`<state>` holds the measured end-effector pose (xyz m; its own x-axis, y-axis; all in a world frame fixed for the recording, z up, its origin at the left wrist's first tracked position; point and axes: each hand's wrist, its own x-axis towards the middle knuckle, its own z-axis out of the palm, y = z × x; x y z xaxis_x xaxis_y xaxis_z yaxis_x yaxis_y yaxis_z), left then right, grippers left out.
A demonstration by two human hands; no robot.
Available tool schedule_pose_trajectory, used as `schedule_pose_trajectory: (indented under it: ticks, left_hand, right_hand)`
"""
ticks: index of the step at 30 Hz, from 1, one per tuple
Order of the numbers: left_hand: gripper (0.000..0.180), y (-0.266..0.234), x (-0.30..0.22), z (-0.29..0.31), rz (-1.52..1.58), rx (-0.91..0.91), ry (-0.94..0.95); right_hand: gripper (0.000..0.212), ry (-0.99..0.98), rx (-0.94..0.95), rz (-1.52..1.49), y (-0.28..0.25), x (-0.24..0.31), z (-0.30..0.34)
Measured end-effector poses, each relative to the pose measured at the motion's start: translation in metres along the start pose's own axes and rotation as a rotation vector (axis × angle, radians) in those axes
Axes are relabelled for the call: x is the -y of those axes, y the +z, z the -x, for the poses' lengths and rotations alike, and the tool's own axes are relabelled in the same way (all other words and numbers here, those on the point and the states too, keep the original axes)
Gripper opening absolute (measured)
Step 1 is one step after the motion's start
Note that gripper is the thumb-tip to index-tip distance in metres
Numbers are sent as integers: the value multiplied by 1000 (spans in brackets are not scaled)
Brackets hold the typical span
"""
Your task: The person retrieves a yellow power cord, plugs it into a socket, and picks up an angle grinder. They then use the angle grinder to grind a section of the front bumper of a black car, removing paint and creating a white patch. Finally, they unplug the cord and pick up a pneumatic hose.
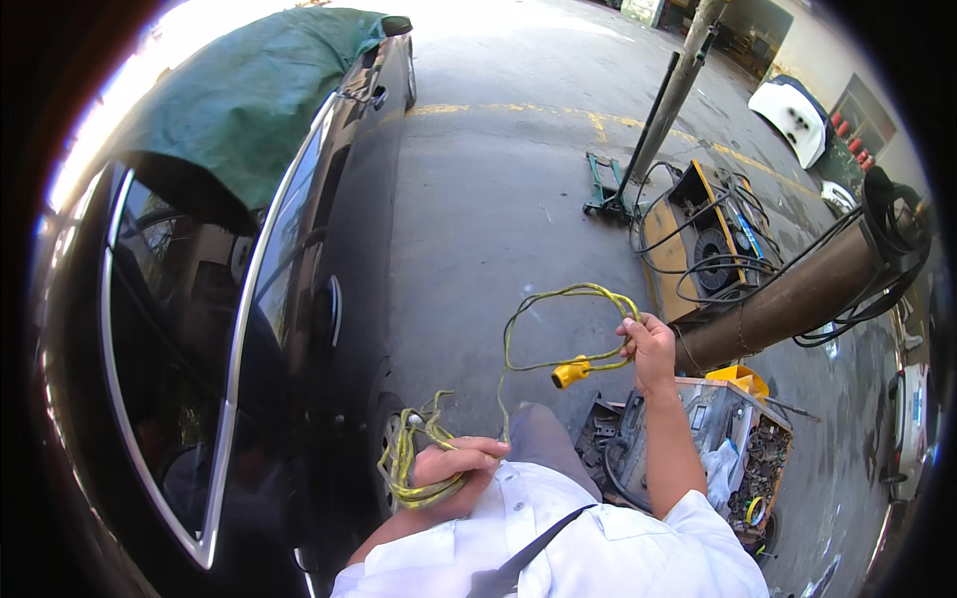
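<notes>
A long yellow-green cord (pixel 506 349) runs between my two hands. Close to my chest, my left hand (pixel 454 466) is closed around a bunch of its coils, which hang over the back of the hand toward the car. My right hand (pixel 648 349) is held out ahead and to the right, fingers closed on wider loops of the same cord. A yellow plug-like end piece (pixel 571 373) dangles from those loops, just left of the right hand. From the loops a single strand drops down to the left hand.
A dark car (pixel 344 249) under a green cover (pixel 249 100) stands close on my left. To my right are a brown post (pixel 797 289), an orange machine (pixel 688 239) with black cables, and a parts-filled cart (pixel 698 409). A green floor jack (pixel 605 184) stands farther off.
</notes>
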<state>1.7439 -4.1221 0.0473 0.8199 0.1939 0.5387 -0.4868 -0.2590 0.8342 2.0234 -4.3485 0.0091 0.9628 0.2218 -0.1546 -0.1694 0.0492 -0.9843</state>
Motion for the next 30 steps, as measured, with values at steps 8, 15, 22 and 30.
schedule_pose_trajectory:
  ticks: [8,15,22,30]
  left_hand:
    - [14,-11,167,-201,22,-170,-34]
    - [16,-72,239,-380,7,-527,36]
    - [19,-130,306,-557,-51,-547,234]
    - [17,-184,441,-742,-51,-547,340]
  right_hand:
    - [15,33,-100,136,-5,-14,-234]
    - [22,117,-111,346,-14,-2,-431]
    - [27,-2,-357,961,-76,-8,-545]
    - [23,430,-661,654,-148,-30,-597]
